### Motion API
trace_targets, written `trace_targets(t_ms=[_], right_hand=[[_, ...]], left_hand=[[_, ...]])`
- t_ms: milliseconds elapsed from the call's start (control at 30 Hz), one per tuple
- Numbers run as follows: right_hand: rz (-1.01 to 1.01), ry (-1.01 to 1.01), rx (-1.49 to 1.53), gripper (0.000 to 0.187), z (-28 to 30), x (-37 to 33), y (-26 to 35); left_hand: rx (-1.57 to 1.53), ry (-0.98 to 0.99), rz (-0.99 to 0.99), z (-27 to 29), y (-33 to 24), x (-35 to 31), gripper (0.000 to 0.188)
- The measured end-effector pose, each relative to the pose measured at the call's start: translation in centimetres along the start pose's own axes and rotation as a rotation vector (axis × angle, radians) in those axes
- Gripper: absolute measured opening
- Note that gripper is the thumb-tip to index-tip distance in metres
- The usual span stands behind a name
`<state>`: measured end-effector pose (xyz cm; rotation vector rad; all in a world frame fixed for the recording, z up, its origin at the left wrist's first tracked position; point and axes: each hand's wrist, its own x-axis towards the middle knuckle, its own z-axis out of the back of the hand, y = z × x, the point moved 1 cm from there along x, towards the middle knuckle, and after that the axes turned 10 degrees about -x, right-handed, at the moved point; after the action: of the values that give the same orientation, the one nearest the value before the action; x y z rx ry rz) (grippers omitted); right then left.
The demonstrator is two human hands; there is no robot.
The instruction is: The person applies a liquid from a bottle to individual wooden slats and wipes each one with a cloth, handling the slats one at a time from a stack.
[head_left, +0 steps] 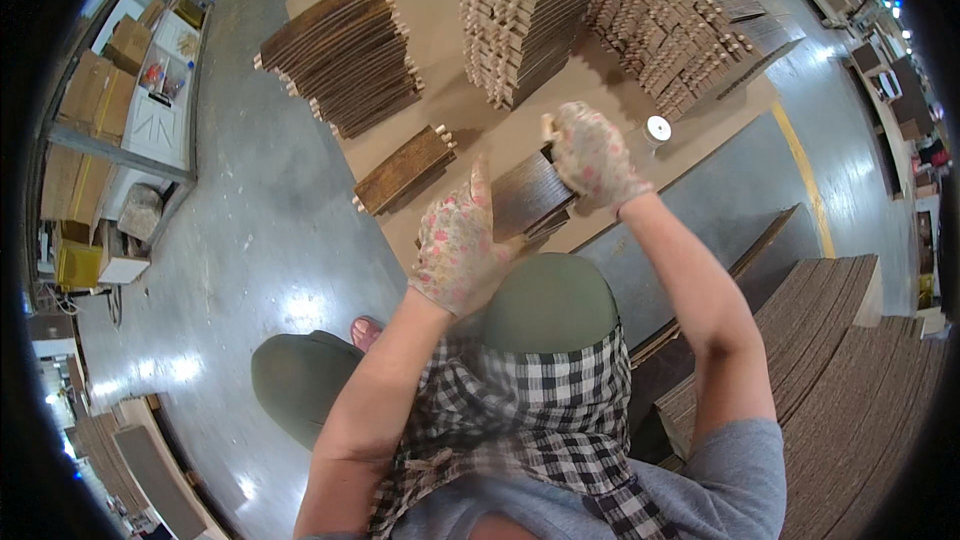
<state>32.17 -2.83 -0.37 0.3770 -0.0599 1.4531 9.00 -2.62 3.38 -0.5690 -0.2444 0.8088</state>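
A short stack of dark brown wooden boards (528, 197) lies before my knees. My left hand (458, 248), in a floral-patterned glove, is closed around the left end of the top board, one finger stretched up along it. At the stack's right end is my right hand (592, 154), gloved alike, its fingers curled together. A small pale piece shows at those fingertips; whether it is a peg or a finger, I cannot tell. Left of the boards lies a smaller brown stack (405, 170) with pale wooden pegs in its ends. A white round container (657, 130) stands beside my right hand.
Behind, a fanned stack of pegged boards (340, 55) and taller stacks (530, 20) stand on a brown cardboard sheet (455, 110). More brown boards (820, 390) are piled by my right elbow. Shelving with cardboard boxes (95, 100) stands at the left. A yellow line (803, 175) crosses the grey floor.
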Motion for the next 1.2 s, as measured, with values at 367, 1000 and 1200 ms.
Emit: trace_targets(t_ms=[367, 1000, 1200], right_hand=[[0.335, -0.122, -0.202, 0.014, 1.6, -2.6, 2.3], [-0.036, 0.038, 0.288, 0.021, 7.7, 0.0, 3.5], [0.356, 0.313, 0.009, 0.014, 4.4, -0.5, 7.7]], left_hand=[[-0.007, -0.012, 0.014, -0.2, 0.9, 0.2, 0.115], [0.194, -0.219, -0.229, 0.5, 2.5, -1.2, 0.129], [-0.048, -0.122, 0.019, -0.2, 2.6, -2.2, 0.129]])
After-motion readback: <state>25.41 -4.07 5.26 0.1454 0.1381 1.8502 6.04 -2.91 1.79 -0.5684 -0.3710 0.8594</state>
